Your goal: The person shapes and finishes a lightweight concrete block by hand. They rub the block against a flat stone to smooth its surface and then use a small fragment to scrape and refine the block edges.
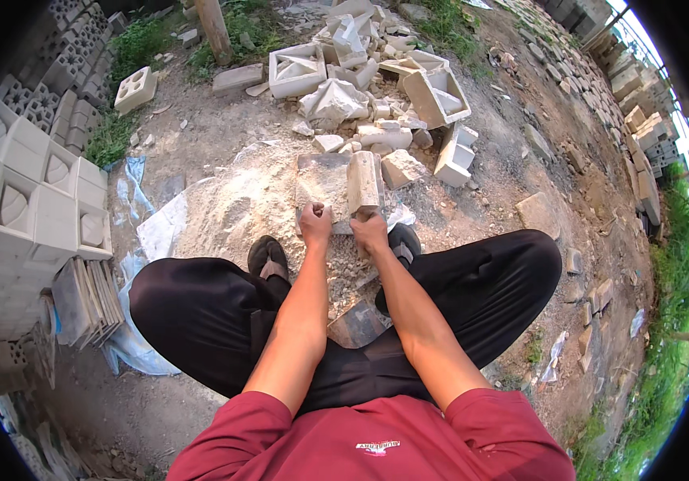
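In the head view, the hands were apart: the right hand [370,231] was clamped on the near end of a pale block [365,183], while the left hand [315,221] was curled at the near edge of a flat grey slab [320,183]; whether it gripped anything, I could not tell. The block was at the slab's right side, just short of the rubble pile [335,103]. Handling it well probably called for a firm, low grip with fingertips clear of its underside. Its long axis ran roughly straight away from the person, far end toward the rubble.
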The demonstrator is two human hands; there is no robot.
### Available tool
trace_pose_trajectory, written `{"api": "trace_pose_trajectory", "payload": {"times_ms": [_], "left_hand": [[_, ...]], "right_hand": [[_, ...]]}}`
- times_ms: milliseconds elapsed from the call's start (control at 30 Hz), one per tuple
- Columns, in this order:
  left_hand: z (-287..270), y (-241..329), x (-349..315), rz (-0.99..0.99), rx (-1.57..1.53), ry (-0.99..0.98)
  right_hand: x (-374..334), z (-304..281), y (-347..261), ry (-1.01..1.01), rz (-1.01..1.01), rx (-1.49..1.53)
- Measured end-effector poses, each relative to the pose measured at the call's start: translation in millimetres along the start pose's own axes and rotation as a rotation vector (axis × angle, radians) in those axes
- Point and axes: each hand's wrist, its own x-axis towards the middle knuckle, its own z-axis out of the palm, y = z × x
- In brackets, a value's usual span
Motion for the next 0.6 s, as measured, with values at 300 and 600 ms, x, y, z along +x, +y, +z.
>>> {"api": "trace_pose_trajectory", "payload": {"times_ms": [300,600], "left_hand": [[17.2,-3.0,10.2,0.007,-0.011,0.029],[15.2,-7.9,12.7,-0.024,0.047,0.002]], "right_hand": [[15.6,-3.5,-21.3,0.027,-0.110,0.164],[10.4,-21.7,-49.0,-0.226,-0.031,-0.266]]}}
